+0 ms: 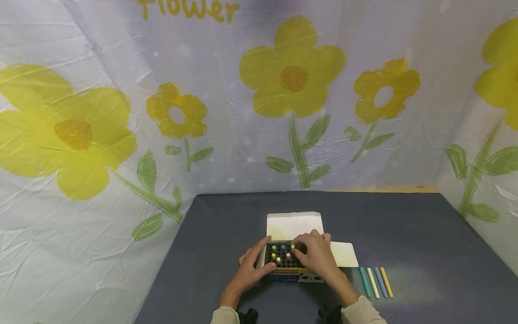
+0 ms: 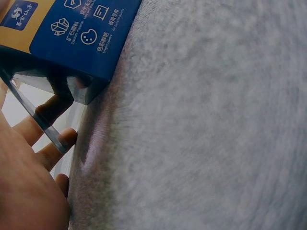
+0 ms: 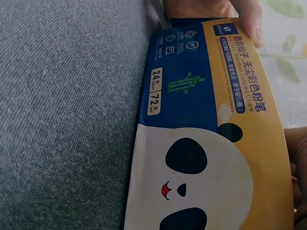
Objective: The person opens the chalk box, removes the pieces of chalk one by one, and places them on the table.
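An open cardboard chalk box sits at the middle of the table, with a black holder full of holes inside. Several coloured chalk sticks stand upright in it, among them a pink one and a blue one. My left hand holds the box's left end, thumb at the front edge and fingers along the side. At the holder's back right, the thumb and forefinger of my right hand pinch a yellow-green chalk stick by its top. A panda's face shows on the box front in the right wrist view.
The box's white lid is folded back behind it, and a side flap sticks out to the right. Green, pale, blue and orange chalk sticks lie side by side on the grey table. A flower-printed curtain surrounds the table.
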Available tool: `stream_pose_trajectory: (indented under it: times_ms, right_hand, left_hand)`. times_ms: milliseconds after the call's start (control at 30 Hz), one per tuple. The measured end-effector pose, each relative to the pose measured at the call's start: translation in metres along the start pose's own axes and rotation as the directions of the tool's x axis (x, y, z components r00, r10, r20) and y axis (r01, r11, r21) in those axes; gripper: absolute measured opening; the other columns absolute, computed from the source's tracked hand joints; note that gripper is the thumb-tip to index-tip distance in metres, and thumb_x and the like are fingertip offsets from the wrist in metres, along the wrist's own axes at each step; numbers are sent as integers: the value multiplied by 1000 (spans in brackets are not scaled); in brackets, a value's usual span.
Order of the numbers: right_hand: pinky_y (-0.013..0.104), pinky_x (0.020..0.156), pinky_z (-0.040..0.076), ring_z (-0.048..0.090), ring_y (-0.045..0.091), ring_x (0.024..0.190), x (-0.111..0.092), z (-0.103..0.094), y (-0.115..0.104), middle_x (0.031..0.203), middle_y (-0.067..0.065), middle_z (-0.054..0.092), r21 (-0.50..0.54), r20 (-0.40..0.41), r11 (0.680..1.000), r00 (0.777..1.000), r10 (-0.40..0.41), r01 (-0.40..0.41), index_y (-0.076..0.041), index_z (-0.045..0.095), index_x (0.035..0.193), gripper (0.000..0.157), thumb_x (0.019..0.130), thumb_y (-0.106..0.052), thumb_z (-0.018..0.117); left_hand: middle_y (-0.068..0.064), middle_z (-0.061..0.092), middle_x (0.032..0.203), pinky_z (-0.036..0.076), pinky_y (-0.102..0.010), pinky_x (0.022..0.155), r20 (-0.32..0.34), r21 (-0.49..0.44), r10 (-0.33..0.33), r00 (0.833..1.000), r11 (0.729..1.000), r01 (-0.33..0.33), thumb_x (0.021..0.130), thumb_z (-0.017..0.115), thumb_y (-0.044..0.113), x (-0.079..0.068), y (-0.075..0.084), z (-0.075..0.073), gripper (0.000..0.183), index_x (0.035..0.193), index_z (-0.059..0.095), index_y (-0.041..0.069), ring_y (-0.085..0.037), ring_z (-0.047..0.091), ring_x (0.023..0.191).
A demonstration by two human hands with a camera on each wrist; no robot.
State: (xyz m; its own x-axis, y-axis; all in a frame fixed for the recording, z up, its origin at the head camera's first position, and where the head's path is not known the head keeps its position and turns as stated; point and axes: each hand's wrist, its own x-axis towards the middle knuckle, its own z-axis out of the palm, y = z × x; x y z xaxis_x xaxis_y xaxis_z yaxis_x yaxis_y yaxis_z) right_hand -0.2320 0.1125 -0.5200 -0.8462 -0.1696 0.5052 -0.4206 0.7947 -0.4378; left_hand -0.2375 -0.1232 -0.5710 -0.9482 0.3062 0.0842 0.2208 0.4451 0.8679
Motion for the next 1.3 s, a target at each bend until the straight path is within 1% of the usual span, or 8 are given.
stream_pose_trajectory:
  times_ms: [167, 400, 600, 767, 900, 1000, 1133, 1300]
  right_hand:
    - [39, 77, 25, 44, 7, 70, -2, -1, 1, 73, -10, 69, 42, 6, 999, 1000, 20, -20, -19, 79, 90, 16, 78, -15, 88]
    - [42, 81, 26, 51, 9, 72, -1, -3, 1, 78, -9, 72, 116, 29, 992, 999, 45, -48, -18, 78, 93, 15, 81, -12, 85]
    - [43, 81, 25, 53, 8, 71, -1, -4, 1, 75, -12, 70, 186, 10, 982, 1000, 27, -28, -18, 76, 93, 16, 82, -10, 84]
    - [43, 82, 27, 54, 7, 71, -1, -3, 2, 75, -12, 69, 219, -41, 976, 999, -3, 12, -18, 74, 98, 19, 83, -9, 83]
    - [42, 83, 28, 51, 6, 69, 0, -2, 4, 73, -12, 67, 220, -99, 974, 994, -36, 57, -16, 74, 102, 21, 83, -10, 82]
    - [41, 83, 27, 51, 6, 68, 2, -2, 5, 76, -10, 68, 216, -149, 972, 987, -66, 97, -15, 74, 103, 22, 84, -9, 82]
    - [40, 83, 24, 51, 9, 66, 5, -5, 5, 81, -5, 72, 220, -214, 964, 972, -99, 147, -14, 74, 105, 24, 83, -7, 82]
    - [37, 84, 20, 46, 9, 63, 9, -14, 9, 81, -2, 74, 284, -273, 939, 955, -113, 192, -11, 72, 106, 26, 83, -1, 80]
  left_hand:
    - [3, 50, 154, 20, -66, 105, -8, 7, -7, 1000, 1000, 7, 90, 71, 45, 1, -2, 1, 72, 153, 37, 51, -28, 43, 136]
    - [3, 51, 153, 18, -64, 105, -12, 6, 6, 1000, 1000, -6, 90, 71, 44, 1, -3, 1, 72, 153, 37, 50, -28, 42, 137]
    - [2, 52, 152, 18, -64, 105, -9, -1, 14, 1000, 1000, -14, 91, 71, 43, 0, -3, 1, 72, 154, 37, 49, -28, 42, 137]
    - [0, 54, 150, 20, -66, 105, -25, 16, 13, 1000, 1000, -13, 89, 72, 45, -1, -3, 1, 72, 153, 38, 50, -28, 44, 136]
    - [0, 53, 151, 20, -66, 106, -28, 24, 13, 1000, 1000, -12, 89, 72, 46, -2, -3, 1, 71, 153, 39, 50, -29, 44, 136]
    - [0, 52, 152, 19, -67, 106, -25, 21, 14, 1000, 1000, -14, 90, 71, 46, -2, -3, 1, 72, 153, 38, 49, -30, 44, 137]
    - [1, 50, 154, 19, -67, 106, -17, 16, 6, 1000, 1000, -6, 90, 71, 46, -2, -3, 1, 72, 153, 37, 50, -30, 42, 139]
    - [1, 50, 154, 19, -67, 106, -12, 14, 4, 1000, 1000, -4, 90, 71, 46, -1, -2, 0, 71, 153, 37, 51, -29, 43, 138]
